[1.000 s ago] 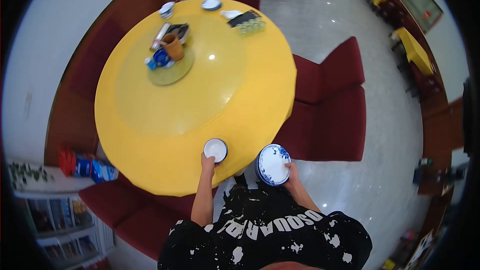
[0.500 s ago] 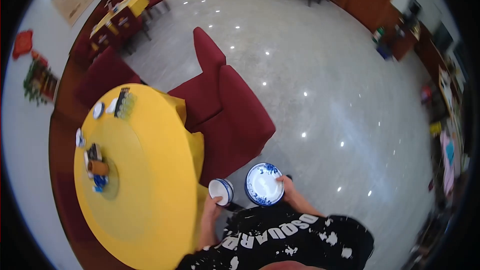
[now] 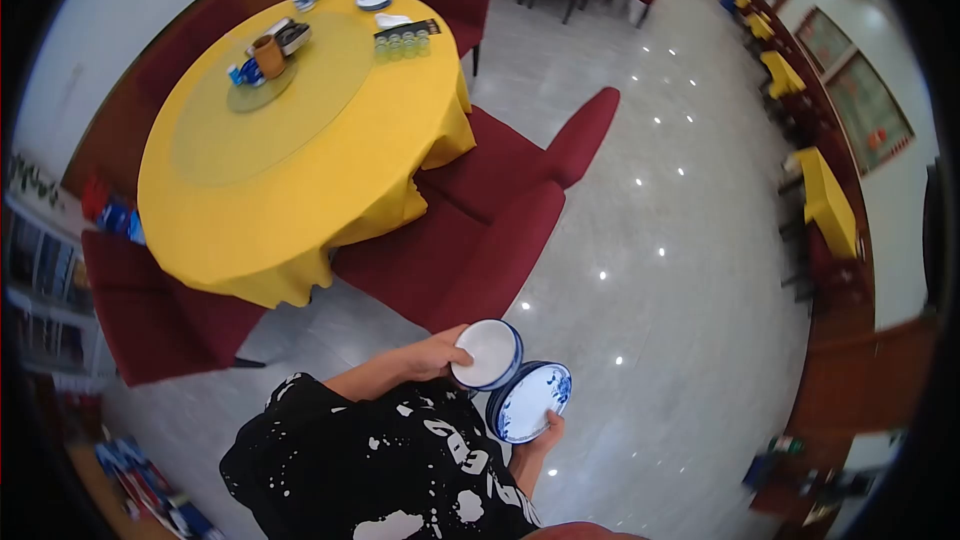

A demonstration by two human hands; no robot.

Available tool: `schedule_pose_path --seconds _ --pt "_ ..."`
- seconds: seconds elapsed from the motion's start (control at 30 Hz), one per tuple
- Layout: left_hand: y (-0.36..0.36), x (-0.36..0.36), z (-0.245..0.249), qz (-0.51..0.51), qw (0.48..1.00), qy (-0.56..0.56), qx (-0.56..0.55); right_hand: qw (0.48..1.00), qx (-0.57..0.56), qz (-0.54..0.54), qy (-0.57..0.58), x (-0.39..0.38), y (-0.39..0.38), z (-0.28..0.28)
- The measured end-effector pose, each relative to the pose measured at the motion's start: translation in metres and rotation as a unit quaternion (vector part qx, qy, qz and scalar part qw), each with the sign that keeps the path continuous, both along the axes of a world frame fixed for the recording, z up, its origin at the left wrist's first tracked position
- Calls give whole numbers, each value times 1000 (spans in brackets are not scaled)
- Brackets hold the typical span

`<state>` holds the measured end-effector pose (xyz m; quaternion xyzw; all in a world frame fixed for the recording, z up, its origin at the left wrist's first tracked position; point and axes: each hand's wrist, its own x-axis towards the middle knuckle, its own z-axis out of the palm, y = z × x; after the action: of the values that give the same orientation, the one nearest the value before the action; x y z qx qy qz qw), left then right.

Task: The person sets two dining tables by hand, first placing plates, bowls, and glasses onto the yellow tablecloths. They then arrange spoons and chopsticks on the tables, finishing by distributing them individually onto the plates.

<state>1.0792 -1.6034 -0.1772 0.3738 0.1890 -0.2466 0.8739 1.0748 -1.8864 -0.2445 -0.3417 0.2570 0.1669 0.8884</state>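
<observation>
My left hand (image 3: 437,352) grips a white bowl with a blue outer rim (image 3: 487,352), thumb over its edge; it looks like a small stack. Below and to its right, my right hand (image 3: 543,432) holds a stack of white plates with blue flower patterns (image 3: 528,408), thumb on the top plate. The bowl overlaps the upper edge of the plates in this view. Both hands are in front of my black and white shirt, over the floor beside the red chairs.
A round table with a yellow cloth (image 3: 300,230) stands ahead to the left, carrying small glasses (image 3: 403,45), a brown cup (image 3: 268,57) and a dish (image 3: 374,1). Red chairs (image 3: 470,230) border it. More yellow-clothed tables (image 3: 830,202) line the right wall.
The view has turned right, so the round table appears farther up and turned. My hands have come closer together, bringing the bowl against the plates' outline. Both hands keep their hold.
</observation>
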Motion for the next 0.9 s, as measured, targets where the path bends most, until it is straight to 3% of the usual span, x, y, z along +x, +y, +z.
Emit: schedule_pose_path --seconds 0.1,0.17,0.23,0.37,0.47,0.57,0.7,0.8,0.9 --pt "-33 28 19 29 998 -46 -19 999 11 16 -34 41 -17 11" --pt "-50 71 4 21 995 -93 -26 998 8 7 -58 75 -28 34" --pt "-50 103 9 -7 996 -69 -47 997 -64 -10 -34 105 -59 20" --pt "-86 241 4 15 999 -48 13 999 -33 4 -18 254 -123 7" --pt "-92 293 -15 67 996 -58 9 999 -32 -9 -32 318 -128 3" --pt "-121 402 -7 100 992 -70 19 997 7 6 -72 439 -150 24" --pt "-138 531 -6 144 988 -50 20 998 -46 2 -34 604 -176 5" --pt "-130 624 36 195 981 -13 8 994 -25 64 -81 741 -146 56" --pt "-119 696 27 297 955 -14 6 984 -13 146 -105 867 -115 80"
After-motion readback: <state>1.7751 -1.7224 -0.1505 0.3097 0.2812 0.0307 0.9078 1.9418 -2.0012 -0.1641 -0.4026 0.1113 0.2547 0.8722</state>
